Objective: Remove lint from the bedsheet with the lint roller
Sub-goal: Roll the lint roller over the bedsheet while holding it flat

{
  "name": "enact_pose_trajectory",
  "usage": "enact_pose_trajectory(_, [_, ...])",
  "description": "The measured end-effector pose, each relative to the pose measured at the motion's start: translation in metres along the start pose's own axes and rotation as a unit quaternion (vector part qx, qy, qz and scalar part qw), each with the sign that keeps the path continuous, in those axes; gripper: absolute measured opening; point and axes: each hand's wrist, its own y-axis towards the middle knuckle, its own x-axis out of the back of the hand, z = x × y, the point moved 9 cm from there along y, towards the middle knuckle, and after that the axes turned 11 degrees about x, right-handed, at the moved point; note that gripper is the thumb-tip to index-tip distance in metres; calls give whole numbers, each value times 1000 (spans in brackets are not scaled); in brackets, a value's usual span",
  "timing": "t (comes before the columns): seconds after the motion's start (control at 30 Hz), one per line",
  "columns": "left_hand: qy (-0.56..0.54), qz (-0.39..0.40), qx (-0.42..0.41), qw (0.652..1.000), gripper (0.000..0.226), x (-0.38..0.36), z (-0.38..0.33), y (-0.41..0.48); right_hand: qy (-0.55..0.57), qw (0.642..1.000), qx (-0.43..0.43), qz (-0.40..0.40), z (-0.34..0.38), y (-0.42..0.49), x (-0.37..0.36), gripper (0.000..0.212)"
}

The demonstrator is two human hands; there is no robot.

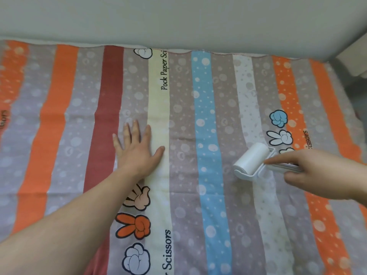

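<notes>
L hand (137,153) lies flat, palm down on the bedsheet (208,215). Its arm is stretched fwd, fingers (136,129) straight & spread, thumb out to the side, holding nothing. R hand (317,171) comes in from the right edge and grips the lint roller (251,158) by its handle: index finger straight along the handle, the rest curled round it.

Roller is all white, w/ a plain drum in a white frame. The drum rests on the sheet just past the R index fingertip, on a pale dotted stripe, well apart from the L hand.

Sheet has stripes in orange, grey, dark red, cream & blue, w/ cartoon hand prints. Beyond the L fingertips it reads "Pock Paper Sci", cut off at the sheet's edge. "Scissors" is printed nearer than the L wrist, and a part-hidden "cissors" sits just beyond the R hand.
</notes>
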Motion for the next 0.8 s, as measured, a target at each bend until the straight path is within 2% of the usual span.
enact_pose_trajectory(0.17, [-3,35,7,999,91,0,19,20,-15,996,25,-81,66,36,43,51])
enact_pose_trajectory(0.3, [-36,69,-13,997,89,-11,25,27,52,980,84,-175,136,116,50,56])
enact_pose_trajectory(0.4, [-55,70,-19,996,86,-14,27,30,75,969,103,-212,173,175,46,58])
enact_pose_trajectory(0.53, [-61,70,-25,995,83,-16,26,30,97,976,63,-187,176,203,24,61])
enact_pose_trajectory(0.67, [-76,91,-31,992,72,-14,26,31,72,978,70,-181,161,173,3,59])
enact_pose_trajectory(0.8, [-65,92,-24,993,71,-12,25,30,35,987,62,-147,139,133,-15,55])
